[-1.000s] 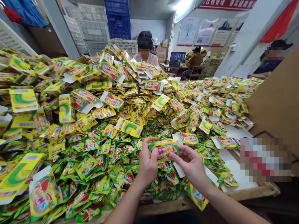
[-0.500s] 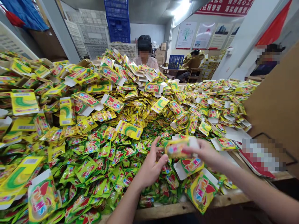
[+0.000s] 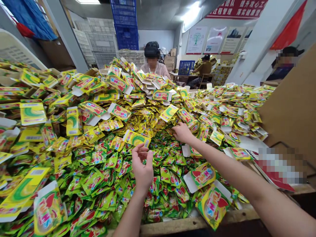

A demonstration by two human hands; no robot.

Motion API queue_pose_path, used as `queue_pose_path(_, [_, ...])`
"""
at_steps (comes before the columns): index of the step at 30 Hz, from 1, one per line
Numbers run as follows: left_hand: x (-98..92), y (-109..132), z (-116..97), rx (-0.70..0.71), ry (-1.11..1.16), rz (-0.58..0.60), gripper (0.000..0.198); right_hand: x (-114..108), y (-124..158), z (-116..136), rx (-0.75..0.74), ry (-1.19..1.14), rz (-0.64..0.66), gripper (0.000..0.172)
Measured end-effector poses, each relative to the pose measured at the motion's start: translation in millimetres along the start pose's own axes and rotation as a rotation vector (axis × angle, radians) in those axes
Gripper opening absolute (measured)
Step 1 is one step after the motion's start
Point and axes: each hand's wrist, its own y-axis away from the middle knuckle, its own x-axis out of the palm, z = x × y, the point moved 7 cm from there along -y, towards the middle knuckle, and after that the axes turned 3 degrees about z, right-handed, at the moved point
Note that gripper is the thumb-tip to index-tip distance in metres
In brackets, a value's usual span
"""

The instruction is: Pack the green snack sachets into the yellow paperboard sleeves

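A huge heap of green and yellow sachets (image 3: 106,164) and flat yellow cartons (image 3: 118,112) covers the wooden table (image 3: 182,223). My left hand (image 3: 142,166) hovers palm up over the green sachets, fingers loosely curled and empty. My right hand (image 3: 182,132) reaches far forward, palm down, fingers resting on the yellow sachets (image 3: 148,123) at the heap's middle; what it grips, if anything, is hidden. Two filled cartons (image 3: 202,176) lie near my right forearm by the table's front edge.
A person (image 3: 153,61) sits across the heap; two others are at the back right. A tall brown cardboard sheet (image 3: 293,105) stands at the right. Blue and white crates (image 3: 124,26) are stacked behind. Open cartons pile up at the left (image 3: 32,113).
My right hand no longer holds the carton that it held before; it has stretched forward onto the heap. My left hand let go and opened, drifting slightly left.
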Motion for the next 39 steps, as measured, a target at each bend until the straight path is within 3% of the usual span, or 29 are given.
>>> queue_pose_path(4, [3.6, 0, 5, -0.032, -0.035, 0.028, 0.027, 29, -21, 0, 0.040, 0.221, 0.203, 0.028])
queue_pose_path(9, [3.0, -2, 3, -0.026, -0.069, 0.041, 0.026, 36, -23, -5, 0.030, 0.329, 0.342, 0.032])
queue_pose_path(13, [4.2, -7, -3, 0.096, -0.316, 0.118, 0.016, 29, -15, 2, 0.023, 0.308, 0.276, 0.024])
queue_pose_path(15, [15.8, -6, 0, 0.136, -0.517, 0.284, 0.016, 21, -9, 6, 0.008, 0.257, 0.210, 0.018])
queue_pose_path(18, [36.3, 2, 11, 0.151, -0.824, 0.521, 0.017, 0, 3, 10, -0.027, 0.144, 0.080, 0.024])
queue_pose_path(22, [49.4, 7, 16, 0.156, -0.995, 0.534, 0.013, -22, 26, 9, -0.055, -0.065, -0.041, 0.028])
queue_pose_path(25, [48.5, 5, 13, 0.149, -0.940, 0.476, 0.016, -24, 47, 6, -0.027, -0.229, -0.050, 0.031])
queue_pose_path(28, [39.0, 1, 8, 0.146, -0.852, 0.404, 0.024, -20, 71, 0, 0.053, -0.709, -0.044, 0.033])
queue_pose_path(30, [31.2, 0, 6, 0.098, -0.655, 0.363, 0.028, -16, 87, 0, 0.099, -1.143, -0.046, 0.036])
queue_pose_path(32, [25.7, 1, 6, -0.007, -0.335, 0.341, 0.030, -15, 102, 6, 0.097, -1.397, -0.049, 0.039])
queue_pose_path(34, [24.8, 3, 8, -0.128, -0.038, 0.334, 0.032, -18, 115, 10, 0.096, -1.434, -0.099, 0.038])
queue_pose_path(37, [28.7, 8, 6, -0.223, 0.150, 0.365, 0.033, -18, 132, 7, 0.223, -1.359, -0.247, 0.032])
queue_pose_path(39, [27.7, 10, -1, -0.163, 0.142, 0.352, 0.028, -14, 141, 2, 0.331, -1.353, -0.326, 0.051])
